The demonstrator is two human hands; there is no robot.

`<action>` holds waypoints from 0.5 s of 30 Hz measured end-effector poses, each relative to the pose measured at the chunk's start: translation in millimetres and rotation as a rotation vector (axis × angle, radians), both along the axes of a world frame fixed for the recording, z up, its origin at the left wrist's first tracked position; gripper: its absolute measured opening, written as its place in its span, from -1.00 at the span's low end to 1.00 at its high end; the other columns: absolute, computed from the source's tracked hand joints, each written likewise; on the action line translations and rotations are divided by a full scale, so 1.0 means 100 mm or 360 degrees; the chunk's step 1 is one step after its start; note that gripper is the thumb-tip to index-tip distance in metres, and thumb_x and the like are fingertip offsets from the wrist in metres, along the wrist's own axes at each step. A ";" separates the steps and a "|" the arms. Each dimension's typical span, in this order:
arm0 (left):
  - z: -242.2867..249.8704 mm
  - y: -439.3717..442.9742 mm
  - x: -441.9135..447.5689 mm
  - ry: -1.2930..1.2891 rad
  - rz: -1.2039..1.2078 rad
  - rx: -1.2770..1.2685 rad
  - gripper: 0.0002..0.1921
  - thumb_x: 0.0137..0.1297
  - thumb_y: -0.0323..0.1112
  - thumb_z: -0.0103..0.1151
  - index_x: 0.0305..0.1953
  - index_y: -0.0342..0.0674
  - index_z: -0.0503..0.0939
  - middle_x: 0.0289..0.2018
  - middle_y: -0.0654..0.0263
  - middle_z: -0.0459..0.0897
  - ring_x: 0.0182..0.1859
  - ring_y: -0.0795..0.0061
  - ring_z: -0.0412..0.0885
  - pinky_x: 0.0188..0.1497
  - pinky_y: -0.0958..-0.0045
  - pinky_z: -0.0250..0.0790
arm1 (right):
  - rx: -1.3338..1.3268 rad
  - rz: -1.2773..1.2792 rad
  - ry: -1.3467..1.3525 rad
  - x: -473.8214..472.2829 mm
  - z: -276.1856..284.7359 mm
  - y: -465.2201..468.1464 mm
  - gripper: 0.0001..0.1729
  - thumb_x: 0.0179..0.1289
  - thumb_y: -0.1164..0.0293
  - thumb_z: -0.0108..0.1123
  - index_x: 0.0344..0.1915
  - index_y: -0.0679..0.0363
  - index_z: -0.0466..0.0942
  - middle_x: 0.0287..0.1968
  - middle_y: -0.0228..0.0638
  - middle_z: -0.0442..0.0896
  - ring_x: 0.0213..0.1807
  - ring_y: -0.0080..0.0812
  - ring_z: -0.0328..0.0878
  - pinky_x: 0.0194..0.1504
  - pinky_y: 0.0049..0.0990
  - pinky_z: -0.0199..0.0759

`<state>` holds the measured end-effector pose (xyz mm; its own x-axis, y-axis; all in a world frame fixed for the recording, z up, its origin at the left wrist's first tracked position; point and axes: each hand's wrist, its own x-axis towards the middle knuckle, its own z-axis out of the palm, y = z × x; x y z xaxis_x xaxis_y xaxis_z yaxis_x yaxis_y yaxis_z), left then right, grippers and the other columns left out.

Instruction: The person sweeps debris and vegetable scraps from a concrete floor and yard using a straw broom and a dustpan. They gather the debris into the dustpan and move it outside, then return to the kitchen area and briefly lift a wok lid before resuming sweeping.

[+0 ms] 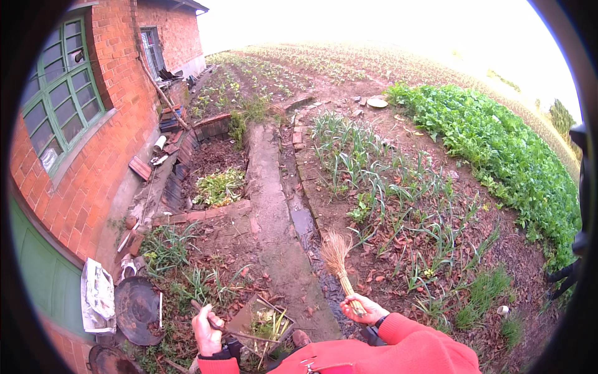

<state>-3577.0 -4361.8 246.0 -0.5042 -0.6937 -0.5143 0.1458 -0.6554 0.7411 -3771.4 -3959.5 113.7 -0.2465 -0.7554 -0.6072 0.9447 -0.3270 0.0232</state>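
My right hand (pixel 363 309) is closed around the bound handle of a straw hand broom (pixel 337 255), whose bristles point up and away over the muddy ditch. My left hand (pixel 208 327) grips the thin dark handle (pixel 238 333) of a dustpan-like scoop (pixel 247 320). Green and yellowish plant scraps (pixel 271 322) lie in the scoop, low in front of me beside the concrete path. The broom and the scoop are apart. My red sleeves and part of a shoe show at the bottom edge.
A concrete path (pixel 273 224) runs ahead beside a wet ditch (pixel 302 219). Leafy plants (pixel 355 163) grow on the right. A brick-edged pit (pixel 217 163) holds discarded leaves. Along the brick wall (pixel 126 121) stand a white sack (pixel 98 297) and a dark round pan (pixel 136 308).
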 end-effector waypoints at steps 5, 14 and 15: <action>0.21 -0.17 -0.99 0.0027 -0.0266 -0.0031 -0.81 0.22 -0.42 0.15 -0.50 -0.18 0.37 -0.68 0.43 0.31 -0.68 0.55 0.30 -0.61 0.44 0.21 | -0.0049 0.0027 -0.0115 -0.42 -0.29 -0.81 -0.85 0.18 0.44 0.22 -0.37 0.28 0.46 -0.33 -0.25 0.56 -0.24 -0.37 0.55 -0.18 -0.46 0.55; 0.41 -0.38 -2.73 0.0147 -0.0757 -0.0091 -0.85 0.24 -0.45 0.11 -0.46 -0.17 0.38 -0.63 0.51 0.28 -0.63 0.65 0.27 -0.56 0.51 0.18 | -0.0055 -0.0192 -0.0515 -1.62 -0.67 -1.64 -0.76 0.07 0.43 0.25 -0.45 0.26 0.34 -0.15 -0.07 0.54 -0.12 -0.19 0.51 -0.01 -0.35 0.48; 0.46 -0.37 -2.94 0.0086 -0.0807 -0.0126 -0.90 0.24 -0.48 0.10 -0.39 -0.18 0.40 -0.61 0.50 0.30 -0.61 0.65 0.28 -0.54 0.51 0.20 | -0.0038 -0.0230 -0.0583 -1.71 -0.69 -1.72 -0.74 0.06 0.42 0.27 -0.43 0.27 0.34 -0.14 -0.05 0.54 -0.09 -0.16 0.51 0.02 -0.31 0.47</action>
